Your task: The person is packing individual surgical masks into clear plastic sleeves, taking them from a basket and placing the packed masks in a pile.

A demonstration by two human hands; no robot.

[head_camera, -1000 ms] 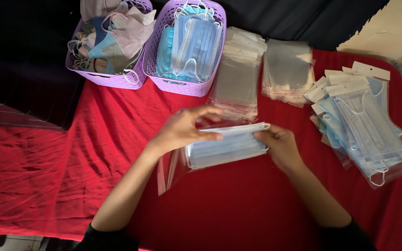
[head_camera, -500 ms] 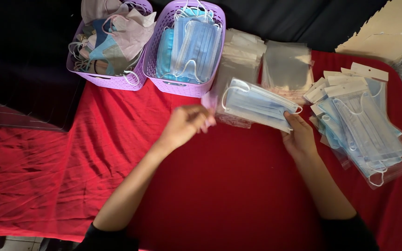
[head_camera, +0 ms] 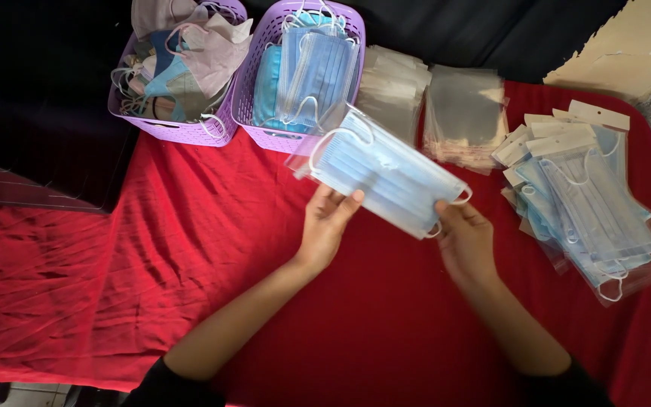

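- The left hand (head_camera: pixel 327 226) is in the centre of the frame, with fingers stretched upward and mostly open; its fingertips touch the lower left edge of a bagged mask (head_camera: pixel 386 172).
- The right hand (head_camera: pixel 465 240) is just right of the centre; its thumb and fingers pinch the lower right corner of the same bagged mask, near the ear loop.
- The bagged mask is a light blue face mask inside a clear plastic bag. It is held above the red cloth (head_camera: pixel 190 249), tilted so the left end is higher than the right end, slightly above the centre of the frame.
- In the upper left stands a purple basket (head_camera: pixel 182 130) with mixed masks in grey, pink and blue.
- Beside it, to the right, a second purple basket (head_camera: pixel 261 136) holds blue masks with white loops.
- Behind the held mask, in the upper middle, lie two piles of empty clear bags (head_camera: pixel 465 120).
- At the right side of the frame lies a pile of packed masks (head_camera: pixel 589 218) on the cloth, well apart from both hands.
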